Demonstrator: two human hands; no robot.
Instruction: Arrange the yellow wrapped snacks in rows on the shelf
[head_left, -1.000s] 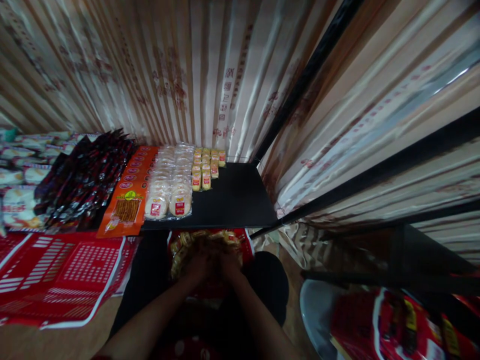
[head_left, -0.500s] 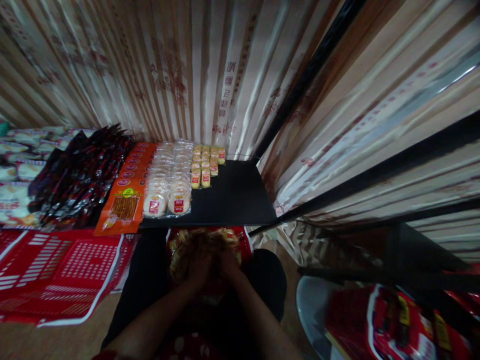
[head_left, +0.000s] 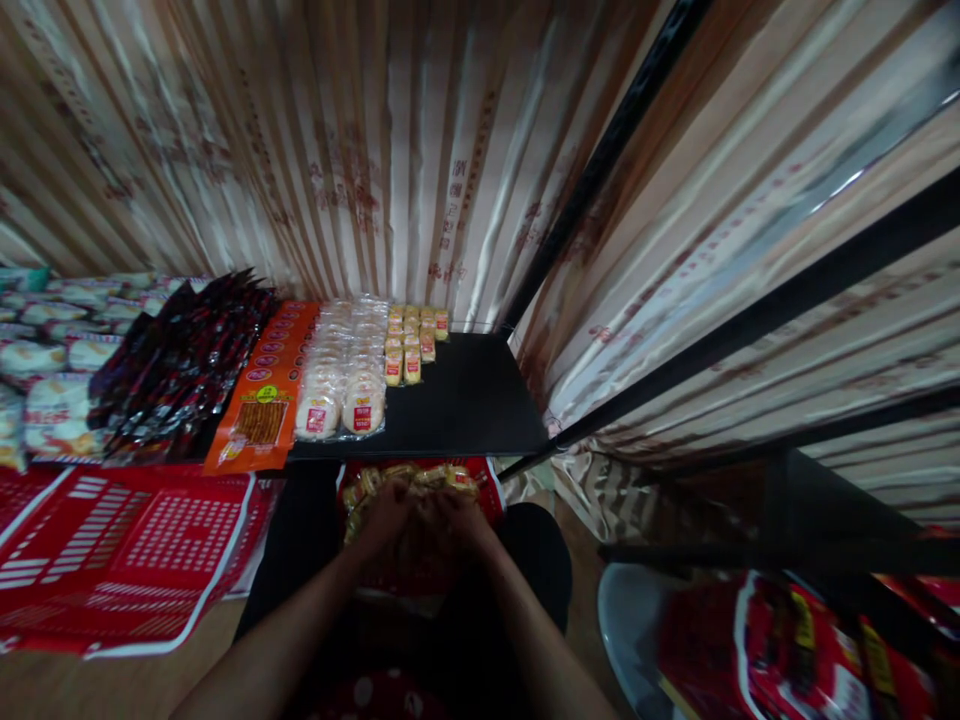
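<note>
My left hand [head_left: 391, 508] and my right hand [head_left: 459, 518] are close together over a red basket [head_left: 492, 488] between my knees. Several small yellow-wrapped snack packs [head_left: 369, 482] lie in the basket around my fingers. The fingers of both hands curl down onto packs at the basket's far side; dim light hides the fingertips. On the black shelf [head_left: 465, 400] in front of me, more yellow snack packs [head_left: 412, 365] stand in short rows. Beside them are rows of round pale cakes [head_left: 364, 402] in clear wrappers.
Left along the shelf lie an orange snack bag [head_left: 259, 420], dark shiny packets [head_left: 172, 370] and white packets [head_left: 60, 410]. A red shopping basket [head_left: 180, 530] stands lower left. Black frame bars [head_left: 720, 340] cross in front of curtains at right, above a grey tub [head_left: 634, 610] and red packages [head_left: 802, 640].
My hands have drawn slightly apart and curled among the packs, and more of the basket's inside shows below them. The camera view has shifted slightly; the shelf goods look unchanged.
</note>
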